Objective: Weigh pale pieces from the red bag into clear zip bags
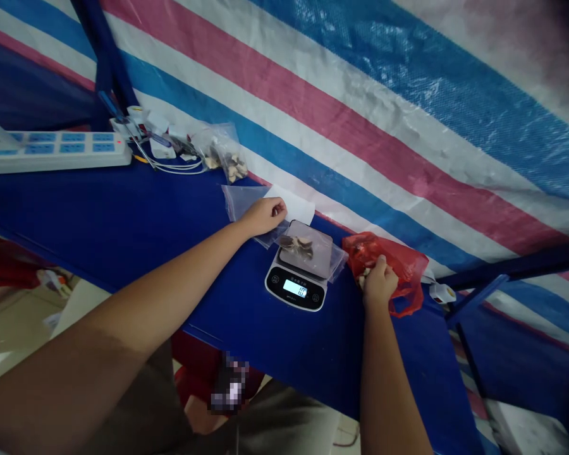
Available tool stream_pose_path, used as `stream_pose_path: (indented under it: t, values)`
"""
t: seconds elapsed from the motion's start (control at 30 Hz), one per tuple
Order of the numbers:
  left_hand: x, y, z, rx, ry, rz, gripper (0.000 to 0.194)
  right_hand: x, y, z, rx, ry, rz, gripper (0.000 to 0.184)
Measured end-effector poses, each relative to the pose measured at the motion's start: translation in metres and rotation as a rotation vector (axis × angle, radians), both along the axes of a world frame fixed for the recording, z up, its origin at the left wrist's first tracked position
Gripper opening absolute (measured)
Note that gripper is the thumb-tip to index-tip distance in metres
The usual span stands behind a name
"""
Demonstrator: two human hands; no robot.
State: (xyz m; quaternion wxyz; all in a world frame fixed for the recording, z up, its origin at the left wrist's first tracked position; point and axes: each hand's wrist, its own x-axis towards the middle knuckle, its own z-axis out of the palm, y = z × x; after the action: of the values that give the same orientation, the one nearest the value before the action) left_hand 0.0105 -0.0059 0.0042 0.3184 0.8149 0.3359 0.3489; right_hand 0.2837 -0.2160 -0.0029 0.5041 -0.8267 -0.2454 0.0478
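Note:
My left hand [265,215] is above a clear zip bag [241,197] and a white paper sheet [294,205], its fingers curled in with nothing visible in them. Just right of it stands a digital kitchen scale [296,289] with a lit display. On its plate lies a clear bag [337,260] with several dried brown-and-pale slices [303,243]. At the mouth of a red plastic bag [408,262], my right hand [380,282] has its fingers closed; what they grip is hidden. Pale pieces [363,277] show beside its fingers.
Filled clear bags [234,165] stand at the table's back, near white cables [180,167] and small items. A power strip [71,151] lies at the left. A white plug [442,292] is right of the red bag. Striped tarp [336,120] walls the blue table's [123,215] far side.

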Motion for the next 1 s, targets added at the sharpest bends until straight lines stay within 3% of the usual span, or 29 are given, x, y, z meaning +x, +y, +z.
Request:
stream_pose_path:
  t: [0.1,0.23,0.33,0.63,0.8,0.87,1.0]
  values:
    - [0.0,0.0,0.003,0.003,0.04,-0.033,0.01,0.001,0.004,0.006,0.007,-0.031,0.001,0.068]
    - [0.001,0.004,0.0,-0.008,0.025,-0.019,0.008,0.002,0.008,0.013,-0.04,-0.095,-0.009,0.058]
    - [0.002,0.005,-0.001,-0.022,0.018,-0.019,0.008,-0.004,0.007,0.016,-0.02,0.04,0.012,0.053]
    - [0.005,0.006,-0.001,-0.051,-0.026,0.017,0.009,-0.018,-0.009,0.042,0.202,0.471,0.348,0.056]
    - [0.006,-0.006,0.014,0.037,-0.163,0.06,0.02,-0.018,-0.022,0.054,0.075,0.505,0.475,0.047]
    - [0.004,-0.017,0.026,0.136,-0.183,-0.024,0.025,-0.02,-0.026,0.058,0.05,0.48,0.467,0.047]
    - [0.003,-0.042,0.042,0.387,-0.081,-0.328,0.046,-0.024,-0.03,0.064,0.037,0.477,0.538,0.051]
